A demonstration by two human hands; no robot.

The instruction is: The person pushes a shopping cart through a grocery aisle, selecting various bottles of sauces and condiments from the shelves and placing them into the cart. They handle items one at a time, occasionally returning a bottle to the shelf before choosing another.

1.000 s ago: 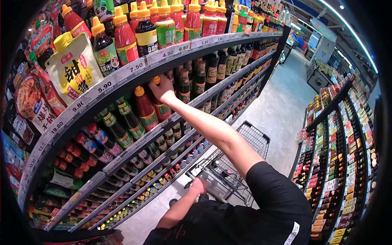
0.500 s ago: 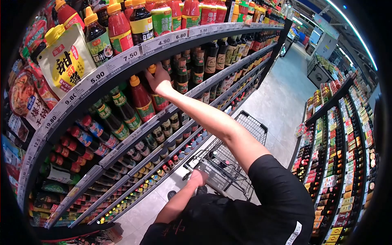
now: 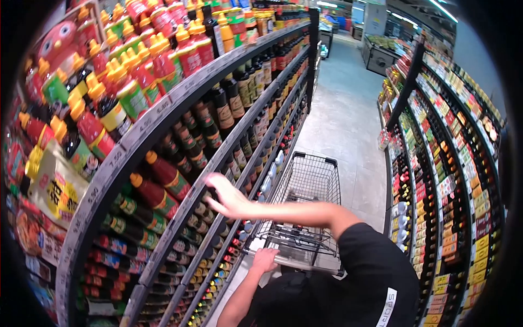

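My right hand [image 3: 227, 197] is in front of the shelf rail on the left, somewhat blurred, its fingers apart and nothing in them. Just left of it, red sauce bottles with yellow caps [image 3: 154, 195] lean on the second shelf. My left hand [image 3: 265, 260] is closed round the handle of the shopping cart [image 3: 305, 263]. The wire cart [image 3: 310, 177] stands in front of my body, with a few dark items low inside it that I cannot make out.
Tall shelving with a price-tag rail [image 3: 146, 124] curves along the left, full of bottles. A second stocked shelf [image 3: 419, 180] lines the right side. Between them the tiled aisle [image 3: 348, 109] runs to a produce stand [image 3: 381, 53].
My right hand has let go of the yellow-capped bottle and moved down, out of the shelf. The view has swung right, and the cart shows more fully. My left hand stays at the handle.
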